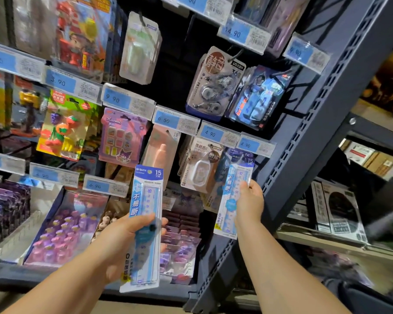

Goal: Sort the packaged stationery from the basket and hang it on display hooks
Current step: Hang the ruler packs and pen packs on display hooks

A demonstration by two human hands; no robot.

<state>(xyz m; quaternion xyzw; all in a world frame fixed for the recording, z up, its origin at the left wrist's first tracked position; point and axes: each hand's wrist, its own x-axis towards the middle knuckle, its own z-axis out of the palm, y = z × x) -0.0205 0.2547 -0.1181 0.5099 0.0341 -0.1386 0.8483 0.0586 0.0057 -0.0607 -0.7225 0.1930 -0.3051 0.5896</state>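
My left hand grips a blue and white 15 cm ruler pack upright in front of the lower hooks, fingers curled round its middle. My right hand holds a second, identical ruler pack by its right edge. Its top sits just under the 4.90 price tag at the far right of the display, against other ruler packs hanging there. The hook itself is hidden behind the tag. The basket is out of view.
Hooks carry erasers, a purple sticker pack, correction tape packs and a white tape pack. A dark metal upright stands right of my right hand. Purple boxes fill the bottom shelf.
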